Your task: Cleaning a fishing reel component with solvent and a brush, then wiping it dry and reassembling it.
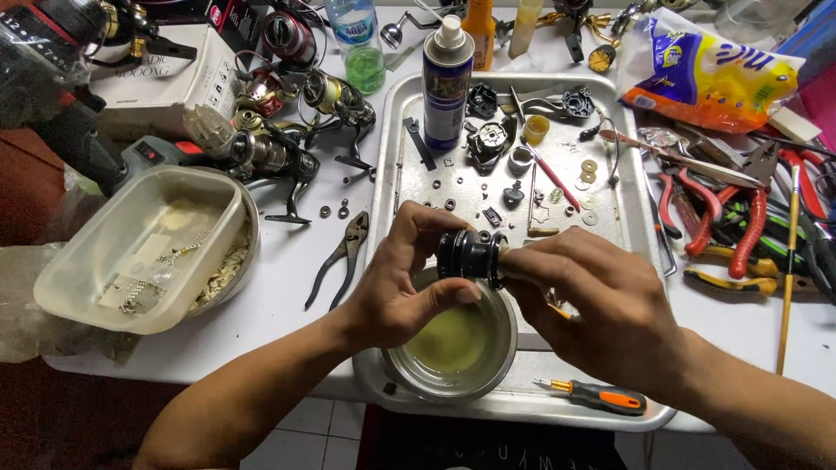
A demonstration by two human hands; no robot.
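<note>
While both hands meet over the middle of the metal tray, the left hand and right hand pinch a black fishing-reel spool between them, left thumb and fingers curled round its near end, right fingertips pressed on the other. The spool hangs just above a steel bowl of yellowish liquid at the tray's 6 o'clock. By the look of it, the step is cleaning or working the spool over the bowl; the next move calls for a steady grip, since small washers lie loose toward 1 o'clock. A spray can stands at 11 o'clock, an orange-handled screwdriver at 5 o'clock.
</note>
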